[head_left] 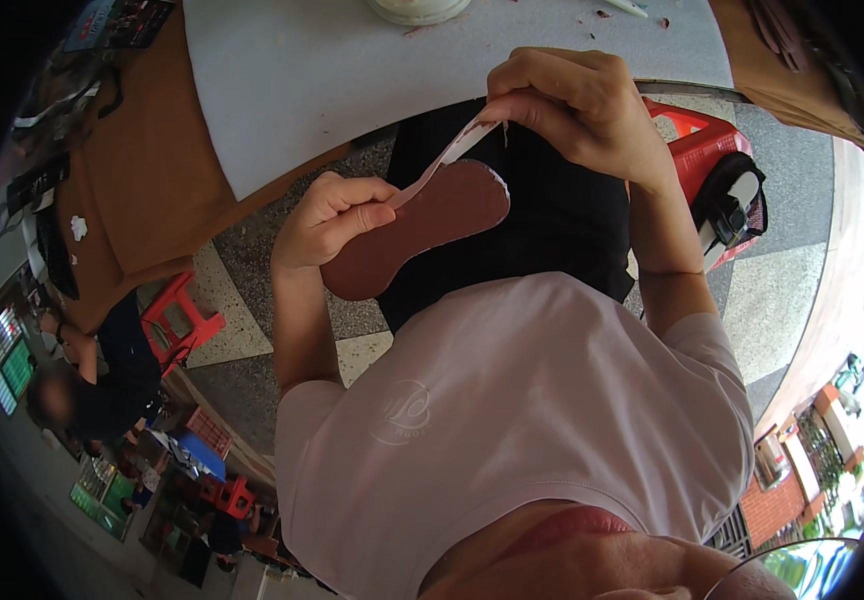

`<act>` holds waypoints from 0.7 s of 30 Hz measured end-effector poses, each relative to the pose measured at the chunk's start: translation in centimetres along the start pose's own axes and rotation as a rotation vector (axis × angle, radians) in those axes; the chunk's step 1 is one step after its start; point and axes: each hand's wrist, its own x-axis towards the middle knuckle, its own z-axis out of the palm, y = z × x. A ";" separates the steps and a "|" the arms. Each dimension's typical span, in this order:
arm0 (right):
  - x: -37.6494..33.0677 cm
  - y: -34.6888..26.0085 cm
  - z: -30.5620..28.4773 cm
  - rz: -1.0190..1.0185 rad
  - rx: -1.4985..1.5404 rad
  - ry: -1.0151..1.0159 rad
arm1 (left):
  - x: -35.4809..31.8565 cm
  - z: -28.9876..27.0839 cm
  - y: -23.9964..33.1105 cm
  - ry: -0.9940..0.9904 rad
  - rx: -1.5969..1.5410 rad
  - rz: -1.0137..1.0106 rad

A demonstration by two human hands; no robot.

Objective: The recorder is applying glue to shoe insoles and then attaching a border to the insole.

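Your left hand (337, 215) pinches the brown insole-shaped piece (422, 228) held above your lap, while your right hand (572, 100) fingers grip the pale backing strip (442, 160), peeling it up off the piece; next, I'd judge, calls for a steady pull along its edge

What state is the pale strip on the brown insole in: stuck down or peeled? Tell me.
Partly peeled. The strip lifts off the insole, pulled by the right hand; left hand grips the insole.

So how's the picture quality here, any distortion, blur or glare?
Head view: strong fisheye bending, with a black rim at the corners; the table edge curves. The hands and the brown sole-shaped piece are sharp under soft, even daylight; no harsh glare.
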 end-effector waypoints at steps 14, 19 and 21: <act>-1.1 0.0 -0.2 0.034 0.033 0.037 | 0.1 0.3 0.0 0.039 -0.097 -0.066; -1.8 0.2 -0.1 0.043 0.042 0.041 | 0.3 0.5 -0.2 0.061 -0.109 -0.063; -1.9 0.2 -0.1 0.047 0.048 0.038 | 0.3 0.5 -0.5 0.072 -0.086 -0.059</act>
